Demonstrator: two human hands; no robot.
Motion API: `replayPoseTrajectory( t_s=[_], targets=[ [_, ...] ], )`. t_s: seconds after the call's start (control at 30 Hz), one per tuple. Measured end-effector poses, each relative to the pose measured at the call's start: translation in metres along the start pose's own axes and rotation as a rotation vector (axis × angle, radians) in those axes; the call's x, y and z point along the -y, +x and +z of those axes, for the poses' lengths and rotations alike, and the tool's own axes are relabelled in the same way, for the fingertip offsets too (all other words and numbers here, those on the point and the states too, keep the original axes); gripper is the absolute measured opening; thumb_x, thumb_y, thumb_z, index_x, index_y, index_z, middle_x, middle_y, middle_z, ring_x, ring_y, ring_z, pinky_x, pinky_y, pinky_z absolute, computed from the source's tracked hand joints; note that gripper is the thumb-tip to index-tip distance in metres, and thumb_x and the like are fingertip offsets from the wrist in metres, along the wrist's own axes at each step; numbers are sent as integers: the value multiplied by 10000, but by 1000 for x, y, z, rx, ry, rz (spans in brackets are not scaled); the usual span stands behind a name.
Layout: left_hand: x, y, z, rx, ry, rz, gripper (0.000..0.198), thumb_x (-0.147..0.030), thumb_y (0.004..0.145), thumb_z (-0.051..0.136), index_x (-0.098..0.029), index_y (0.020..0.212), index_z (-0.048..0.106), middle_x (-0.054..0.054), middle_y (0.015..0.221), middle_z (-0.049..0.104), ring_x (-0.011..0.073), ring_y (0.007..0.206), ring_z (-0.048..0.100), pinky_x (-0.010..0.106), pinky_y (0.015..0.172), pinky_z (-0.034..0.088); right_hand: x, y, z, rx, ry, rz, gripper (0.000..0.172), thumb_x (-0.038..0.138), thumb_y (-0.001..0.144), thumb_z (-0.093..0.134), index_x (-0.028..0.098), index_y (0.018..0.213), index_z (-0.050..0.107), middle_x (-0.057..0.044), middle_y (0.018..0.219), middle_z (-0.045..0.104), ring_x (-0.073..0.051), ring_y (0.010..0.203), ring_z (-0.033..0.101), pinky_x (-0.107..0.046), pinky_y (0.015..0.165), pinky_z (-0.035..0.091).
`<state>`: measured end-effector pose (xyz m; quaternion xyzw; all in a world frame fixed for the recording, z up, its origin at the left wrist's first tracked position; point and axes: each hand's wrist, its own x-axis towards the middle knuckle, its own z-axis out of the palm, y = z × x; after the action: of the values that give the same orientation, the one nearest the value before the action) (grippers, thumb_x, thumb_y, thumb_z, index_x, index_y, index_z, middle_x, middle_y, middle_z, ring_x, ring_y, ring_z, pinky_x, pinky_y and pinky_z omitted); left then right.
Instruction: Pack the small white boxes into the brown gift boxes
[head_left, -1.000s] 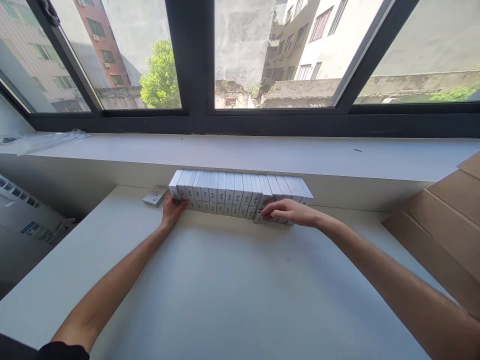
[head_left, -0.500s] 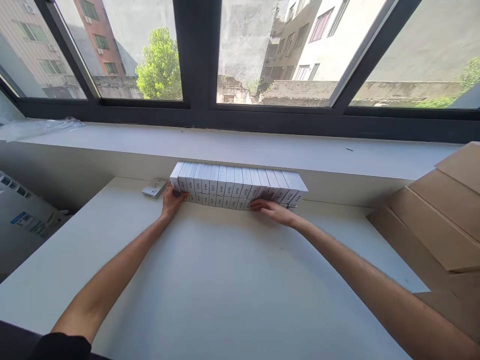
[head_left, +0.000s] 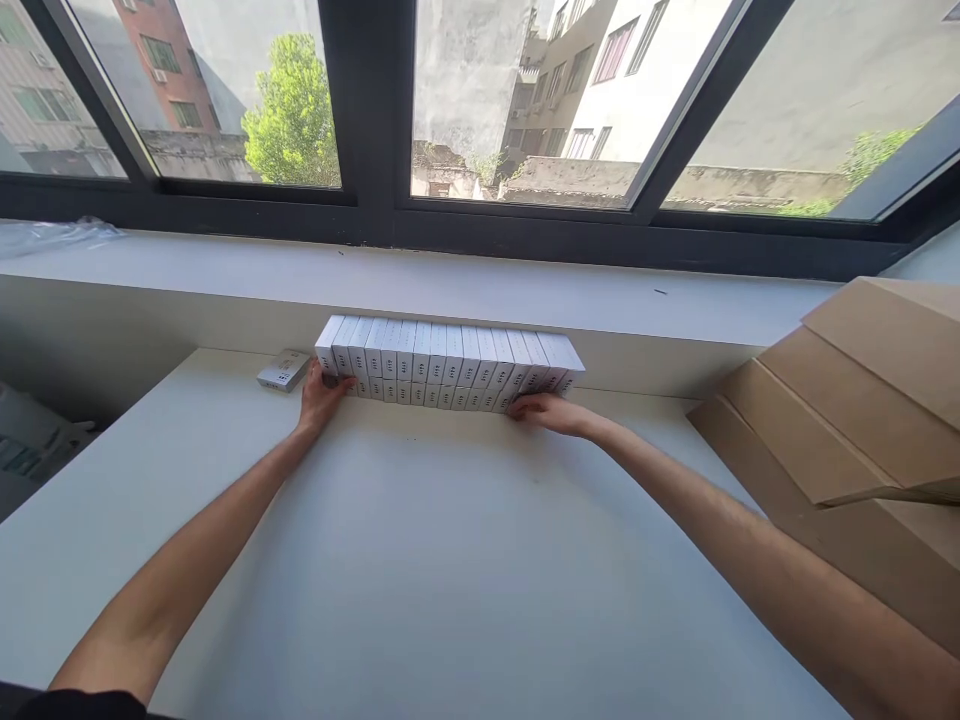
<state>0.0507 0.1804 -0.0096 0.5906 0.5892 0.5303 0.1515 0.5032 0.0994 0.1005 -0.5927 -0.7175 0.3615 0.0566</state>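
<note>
Two stacked rows of small white boxes [head_left: 442, 368] stand upright side by side on the white table, close to the wall below the window sill. My left hand [head_left: 321, 395] is closed round the left end of the rows, thumb across the front and fingers along the side. At the lower front near the right end, my right hand [head_left: 553, 413] has its fingers curled against the bottom row. Its fingertips are partly hidden. One more white box [head_left: 283, 371] lies flat on the table, just left of my left hand.
Folded brown cardboard [head_left: 847, 420] leans over the table's right side. A white window sill [head_left: 480, 285] runs behind the boxes, with clear plastic film [head_left: 56, 236] at its left end. A pale wrapped bundle [head_left: 34, 440] stands beyond the table's left edge.
My right hand has slid right along the front of the boxes, towards their right end. My left hand keeps its place at the left end. The camera view has turned slightly right.
</note>
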Motion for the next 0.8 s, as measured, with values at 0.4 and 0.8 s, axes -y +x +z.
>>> replayPoseTrajectory(
  t_s=[0.4,0.8],
  targets=[
    [-1,-1,-1,19,-36,-1,493,-379,700,784,-198,1123,607,91,1172,616,284,1123,578,433,979,486,-25,-23,-1,-27,-62,66,222,317,929,545,184,918,722,-58,1021,741,-218,959,683,-356,892,538],
    [3,2,1,18,-42,35,503,-353,685,808,-200,1119,606,90,1169,637,292,1151,578,430,999,476,-70,-27,20,-558,-135,245,357,382,972,606,191,1274,597,-94,1303,599,-232,1095,625,-444,920,549]
  ],
)
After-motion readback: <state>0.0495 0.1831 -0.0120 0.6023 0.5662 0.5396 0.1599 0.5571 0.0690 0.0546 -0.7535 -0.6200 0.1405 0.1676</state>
